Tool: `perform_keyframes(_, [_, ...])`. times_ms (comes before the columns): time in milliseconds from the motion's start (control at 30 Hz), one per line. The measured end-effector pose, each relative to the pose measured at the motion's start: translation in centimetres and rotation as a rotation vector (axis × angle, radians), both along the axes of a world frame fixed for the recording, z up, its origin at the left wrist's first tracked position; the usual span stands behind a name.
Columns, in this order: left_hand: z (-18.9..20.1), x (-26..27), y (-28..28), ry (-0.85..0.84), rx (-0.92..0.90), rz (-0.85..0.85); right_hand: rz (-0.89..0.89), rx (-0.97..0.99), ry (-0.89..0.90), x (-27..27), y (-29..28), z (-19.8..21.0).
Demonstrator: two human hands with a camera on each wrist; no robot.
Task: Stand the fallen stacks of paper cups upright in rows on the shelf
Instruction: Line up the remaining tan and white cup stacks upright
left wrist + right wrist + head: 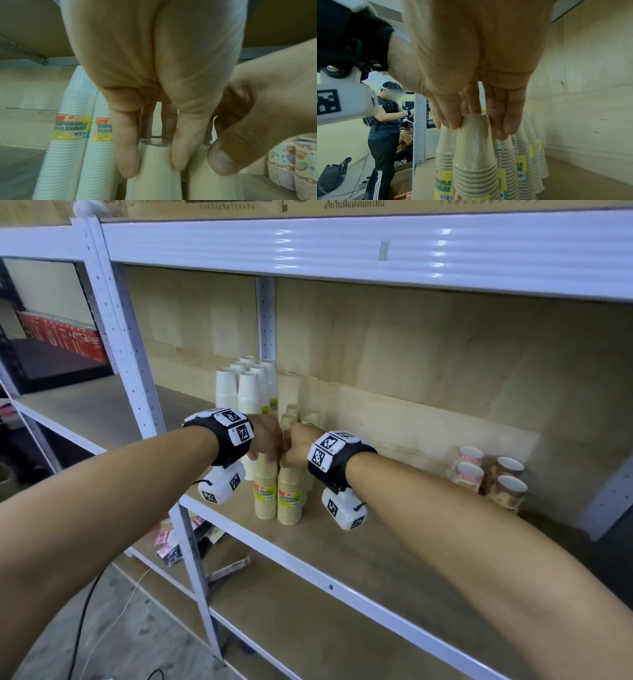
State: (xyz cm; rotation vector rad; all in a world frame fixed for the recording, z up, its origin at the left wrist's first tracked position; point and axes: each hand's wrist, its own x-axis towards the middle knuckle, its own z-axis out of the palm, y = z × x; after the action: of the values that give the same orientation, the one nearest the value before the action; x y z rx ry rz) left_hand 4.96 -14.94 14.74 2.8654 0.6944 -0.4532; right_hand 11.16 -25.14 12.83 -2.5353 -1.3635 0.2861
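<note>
Two upright stacks of brown paper cups stand side by side near the shelf's front edge. My left hand [266, 451] grips the top of the left brown stack [265, 491]; in the left wrist view my left hand [152, 159] has fingers down both sides of that stack's top [154, 180]. My right hand [291, 460] grips the top of the right brown stack [289, 498], and in the right wrist view the right hand [476, 125] pinches this stack [474, 155]. More brown stacks [527, 155] stand in a row behind. Upright white stacks [239, 388] stand at the back left.
Short stacks of patterned cups [469, 470] and brown printed cups [510, 481] sit at the right of the wooden shelf board [376, 542]. A white upright post [137, 354] stands to the left, and the shelf above [342, 248] is low overhead. Another person [385, 121] stands beyond the rack.
</note>
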Motion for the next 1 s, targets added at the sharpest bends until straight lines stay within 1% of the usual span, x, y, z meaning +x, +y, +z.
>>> perform_keyframes(167, [-0.1, 0.0, 0.0, -0.029, -0.045, 0.012, 0.001, 0.002, -0.009, -0.1, -0.3, -0.1])
perform_keyframes(333, [0.6, 0.5, -0.7, -0.006, -0.057, 0.007, -0.009, -0.017, -0.025, 0.3, -0.9, 0.2])
perform_keyframes(467, [1.6, 1.2, -2.0, 0.023, -0.011, -0.044, -0.018, -0.033, -0.021, 1.4, -2.1, 0.6])
perform_keyframes(600, [2.4, 2.8, -3.3, 0.05, -0.044, -0.073, -0.085, -0.065, -0.041, 2.8, -3.3, 1.1])
perform_keyframes(733, [2.9, 4.7, -4.5, 0.024, -0.107, -0.107, -0.153, -0.097, -0.056, 4.5, -4.8, 1.9])
perform_keyframes(833, [3.1, 6.5, -5.5, 0.03, -0.082, -0.163, -0.219, -0.11, -0.061, 6.1, -5.9, 2.3])
perform_keyframes(933, [3.2, 8.4, -6.3, -0.019, -0.059, -0.211, -0.26, -0.103, -0.061, 7.6, -7.2, 2.7])
perform_keyframes(1000, [3.4, 9.5, -6.9, -0.059, -0.091, -0.232, -0.305, -0.092, -0.056, 8.7, -8.0, 2.9])
